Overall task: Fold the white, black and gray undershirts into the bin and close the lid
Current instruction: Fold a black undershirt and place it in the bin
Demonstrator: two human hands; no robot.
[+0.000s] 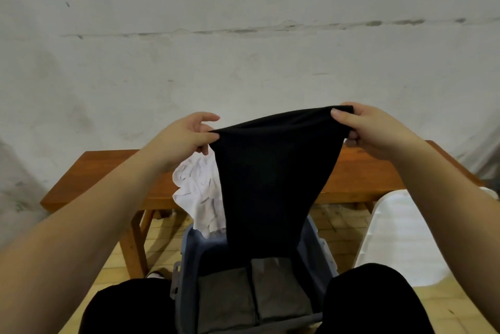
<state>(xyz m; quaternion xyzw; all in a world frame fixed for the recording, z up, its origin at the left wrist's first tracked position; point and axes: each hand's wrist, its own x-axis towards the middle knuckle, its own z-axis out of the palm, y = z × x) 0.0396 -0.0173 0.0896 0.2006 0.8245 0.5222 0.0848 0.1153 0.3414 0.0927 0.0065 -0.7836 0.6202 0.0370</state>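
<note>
Both hands were raised in front of the wall, forearms reaching up and forward from the lower corners. At one top corner of the black undershirt [273, 182], the left hand [184, 139] pinched the cloth between thumb and curled fingers, the index finger lifted a little above the fabric. Its opposite top corner was gripped by the right hand [370, 130], thumb lying over the edge and the other fingers curled beneath, held slightly higher than the left. Stretched between them, the garment's upper edge ran taut while the cloth narrowed as it hung, its lower end dropping into the open blue-gray bin [186, 274] on the floor between the person's knees.

Two folded gray undershirts [251, 298] lay side by side on the bin's bottom. Behind the black cloth, the white undershirt [200, 193] lay crumpled on the wooden bench [359, 174], draping over the bench's front edge toward the bin's far rim; whether it touched the rim could not be told. Bare bench top stretched to either side of the clothes. A white lid [397, 239], probably the bin's, stood on the tiled floor [349, 228] to the right, close beside the bin.
</note>
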